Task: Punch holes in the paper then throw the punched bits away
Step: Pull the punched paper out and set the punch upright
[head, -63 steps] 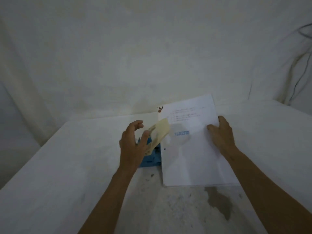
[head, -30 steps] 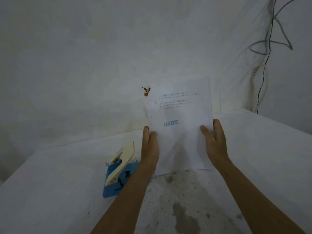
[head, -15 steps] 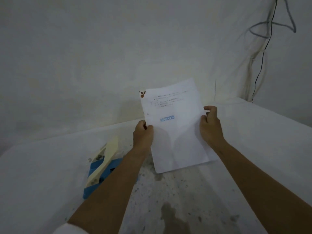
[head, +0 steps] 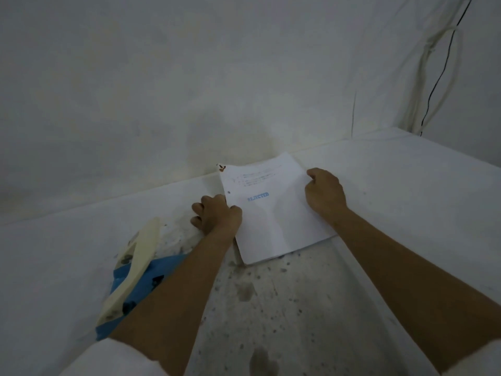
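Right now both forearms reach forward and slightly inward over the white table (head: 406,191), each hand gripping one side edge of the paper (head: 273,213). The left hand (head: 217,217) is curled into a loose fist at the sheet's left edge, thumb on top and fingers folded underneath, pinched on the margin just below a small punched hole (head: 229,192). The right hand (head: 324,194) grips the right edge higher up, knuckles raised and fingers bent closed on the paper. The stack (more than one sheet, judging by the layered lower edge) lies low over the table, its far end tilted up; whether its near corner touches the surface is hard to tell. A blue "REJECTED" stamp (head: 258,197) shows mid-page. The hole punch (head: 130,270), blue base with a cream lever raised, sits on the table to the left, partly hidden behind the left forearm.
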